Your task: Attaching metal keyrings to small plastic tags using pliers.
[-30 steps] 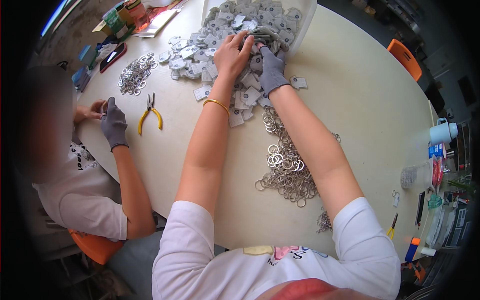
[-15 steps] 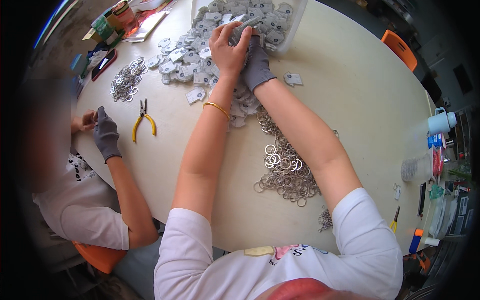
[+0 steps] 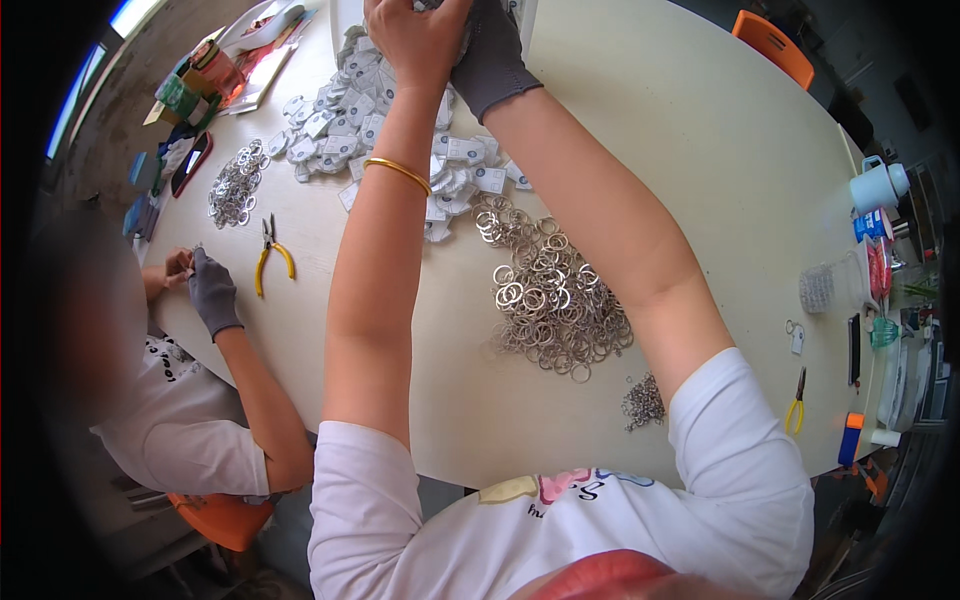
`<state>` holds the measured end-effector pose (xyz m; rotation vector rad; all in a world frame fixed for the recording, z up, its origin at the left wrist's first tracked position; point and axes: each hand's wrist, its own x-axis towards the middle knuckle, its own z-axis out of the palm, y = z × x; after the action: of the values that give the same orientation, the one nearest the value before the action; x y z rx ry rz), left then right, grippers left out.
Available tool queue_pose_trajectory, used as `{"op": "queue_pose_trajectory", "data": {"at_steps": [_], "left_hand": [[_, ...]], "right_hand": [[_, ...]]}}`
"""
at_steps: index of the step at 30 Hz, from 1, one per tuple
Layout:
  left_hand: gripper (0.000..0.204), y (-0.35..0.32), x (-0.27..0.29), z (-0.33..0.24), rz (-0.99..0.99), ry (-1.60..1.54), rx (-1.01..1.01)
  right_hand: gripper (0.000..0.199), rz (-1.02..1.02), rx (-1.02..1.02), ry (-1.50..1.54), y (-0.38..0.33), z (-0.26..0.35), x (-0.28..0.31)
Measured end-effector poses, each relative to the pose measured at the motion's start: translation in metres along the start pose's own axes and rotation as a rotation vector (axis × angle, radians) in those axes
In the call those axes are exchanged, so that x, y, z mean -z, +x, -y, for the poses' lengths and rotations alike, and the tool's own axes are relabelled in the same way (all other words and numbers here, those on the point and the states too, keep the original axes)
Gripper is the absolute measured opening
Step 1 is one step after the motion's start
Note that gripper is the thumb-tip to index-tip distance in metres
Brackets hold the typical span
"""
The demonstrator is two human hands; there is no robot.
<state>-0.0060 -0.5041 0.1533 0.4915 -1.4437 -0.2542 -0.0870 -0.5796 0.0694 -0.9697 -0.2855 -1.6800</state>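
— Head view: where are the two hands, measured from the heap of silver metal split rings (image 3: 552,300) in the middle of the round cream table (image 3: 700,170)?

— Both are stretched far beyond that heap, up at the top edge of the picture. The bare left hand (image 3: 415,32), with a thin gold bangle (image 3: 398,172) on its wrist, sits beside the right hand in a grey knitted glove (image 3: 488,55). They touch each other over the far end of the spread of small white square tags (image 3: 390,140).

— Are they gripping anything?

— The left hand's fingers are curled inward, the gloved right hand's too, but their tips are cut off by the frame, so I cannot tell what either has hold of, or how tightly.

— And the tags themselves?

— They lie scattered from just beyond the ring heap out to under the hands, mostly beneath and left of the left forearm. The ring heap rests between the two forearms, nearer the right elbow.

— Anything else around that heap?

— Left of it, well apart, lie yellow-handled pliers (image 3: 270,258) and a smaller pile of silver rings (image 3: 236,185). There a second person's grey-gloved hand (image 3: 208,290) works at the table rim. Just nearer than the heap is a little clump of fine metal bits (image 3: 643,400); far to its right, another yellow-handled tool (image 3: 796,404).
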Motion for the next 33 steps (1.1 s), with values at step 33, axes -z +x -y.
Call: {"op": "queue_pose_trajectory", "data": {"at_steps": [33], "left_hand": [[0.038, -0.311, -0.140, -0.266, 0.786, -0.467, 1.002]], "right_hand": [[0.036, -1.146, 0.055, -1.188, -0.428, 0.345, -0.211]]}}
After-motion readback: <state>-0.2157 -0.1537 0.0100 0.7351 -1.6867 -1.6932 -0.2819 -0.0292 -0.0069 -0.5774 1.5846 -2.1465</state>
